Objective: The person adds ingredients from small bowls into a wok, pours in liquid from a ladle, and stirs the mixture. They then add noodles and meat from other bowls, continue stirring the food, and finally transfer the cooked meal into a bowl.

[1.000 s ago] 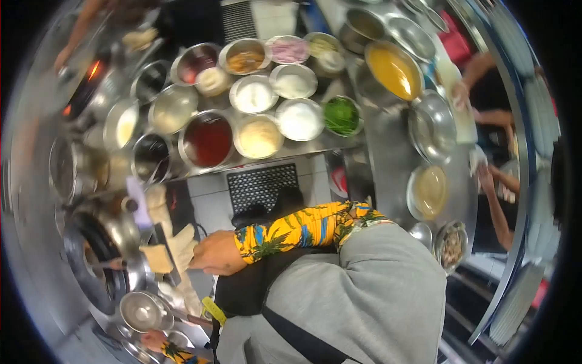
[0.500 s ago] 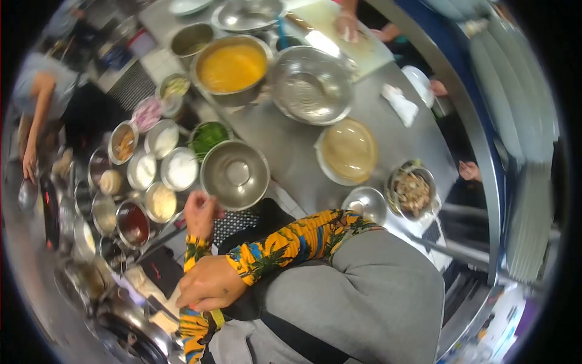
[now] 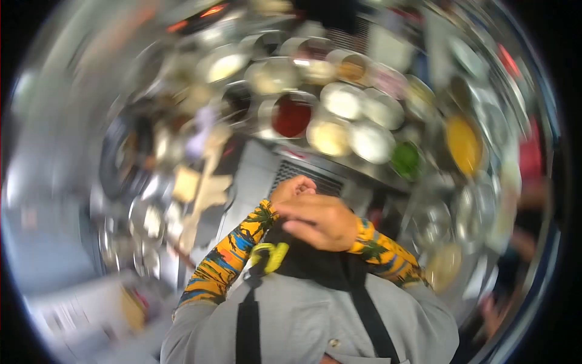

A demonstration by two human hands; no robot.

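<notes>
Where the two hands meet in front of the chest, the right hand (image 3: pixel 318 221) lies across the left hand (image 3: pixel 291 189), touching it; its fingers are loosely curled, part open, and no object shows in them. The left hand is closed into a loose fist, and whether it grips anything cannot be told. Just below the hands a black cloth (image 3: pixel 315 267) bunches at the apron's (image 3: pixel 303 321) neck, with a yellow tag (image 3: pixel 273 256) at its left. Beyond the hands lies a grated floor mat (image 3: pixel 303 176) on a strip of bare floor. Past that the counter (image 3: pixel 376 176) edge curves, crowded with bowls: red sauce (image 3: pixel 291 116), green herbs (image 3: pixel 406 159), yellow sauce (image 3: pixel 464 144). The view is blurred; no writing is readable.
</notes>
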